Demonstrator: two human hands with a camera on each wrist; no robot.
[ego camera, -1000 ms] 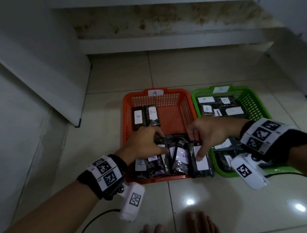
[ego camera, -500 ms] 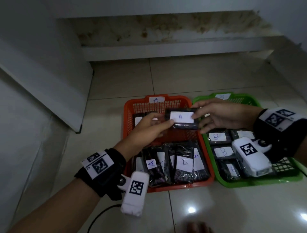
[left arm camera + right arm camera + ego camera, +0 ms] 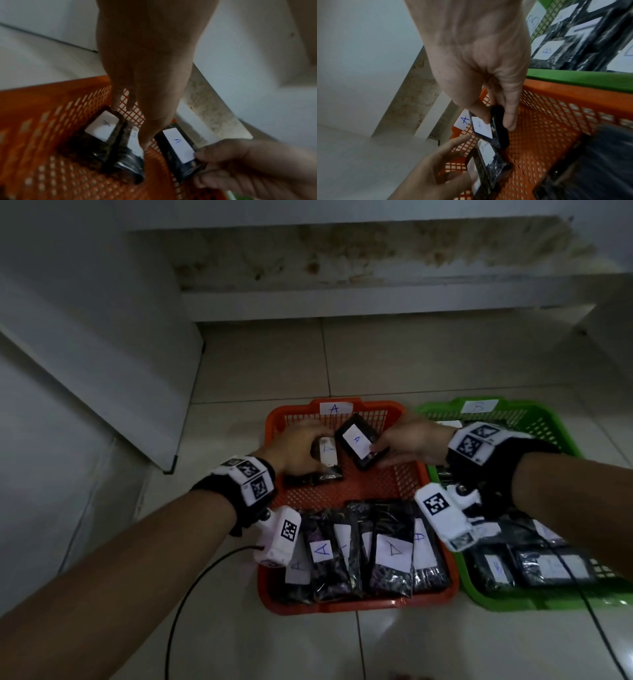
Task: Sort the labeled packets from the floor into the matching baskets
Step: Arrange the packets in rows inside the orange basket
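An orange basket (image 3: pixel 359 606) tagged A stands left of a green basket (image 3: pixel 513 606) tagged B. My right hand (image 3: pixel 376 450) pinches a black packet (image 3: pixel 358 440) with a white A label by its near end, tilted just above the back of the orange basket. The right wrist view shows thumb on the label and fingers under the packet (image 3: pixel 483 128). My left hand (image 3: pixel 301 446) reaches over two A packets (image 3: pixel 325 455) lying at the basket's back left. Its straight fingertips (image 3: pixel 115 106) touch the far edge of one packet (image 3: pixel 102 125).
A row of several A packets (image 3: pixel 376 553) fills the front of the orange basket. The green basket holds several B packets (image 3: pixel 548 566). A white panel (image 3: pixel 102 371) leans at the left, and a stained step (image 3: pixel 376 261) closes the back. A cable (image 3: pixel 191 594) trails from my left wrist.
The A packet, held up between both hands half a second ago, has come down toward the basket's back. My left hand released it and moved onto the two lying packets.
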